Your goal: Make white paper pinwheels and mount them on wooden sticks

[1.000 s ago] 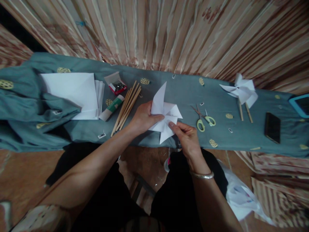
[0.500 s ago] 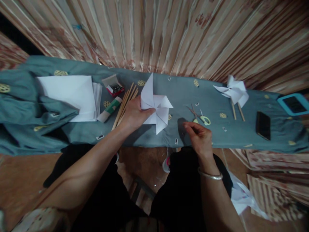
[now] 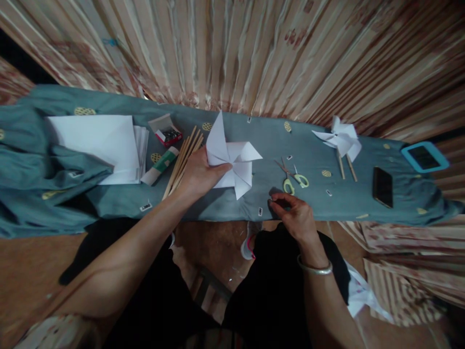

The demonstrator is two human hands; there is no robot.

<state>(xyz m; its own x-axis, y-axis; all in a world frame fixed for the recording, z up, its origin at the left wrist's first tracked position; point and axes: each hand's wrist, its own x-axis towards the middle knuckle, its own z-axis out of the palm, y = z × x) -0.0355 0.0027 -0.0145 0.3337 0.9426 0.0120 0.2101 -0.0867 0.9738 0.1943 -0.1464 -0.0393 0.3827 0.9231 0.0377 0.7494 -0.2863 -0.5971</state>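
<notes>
At the far left of your table point(image 3: 271, 138), with its blue-green cloth, lies a stack of white paper point(image 3: 94, 145), its lower left corner under a fold of the cloth. Narrower slips point(image 3: 143, 150) lie along its right side. Next come a white and green tube point(image 3: 160, 166), lying aslant, and, just beyond it, a small red box point(image 3: 167, 131) with its flap up and small dark pieces inside. A bundle of thin sticks point(image 3: 186, 157) lies beside these, partly hidden behind your left hand point(image 3: 199, 173). That hand's grip is closed on the left side of a white paper pinwheel point(image 3: 242, 167), thumb pressed near the middle where the blades meet; the pinwheel is in front of you, between the sticks and the scissors point(image 3: 290, 178). Your right hand point(image 3: 297, 215) is apart from it, near the scissors' handles, thumb and forefinger almost together. A dark speck shows at the tips, too small to tell whether that grip has hold of anything. A bangle point(image 3: 315, 266) circles your right wrist. Farther right lie a second pinwheel point(image 3: 347, 138) over two sticks point(image 3: 340, 165), a dark phone point(image 3: 382, 186) and a blue-framed tablet point(image 3: 425, 156).
</notes>
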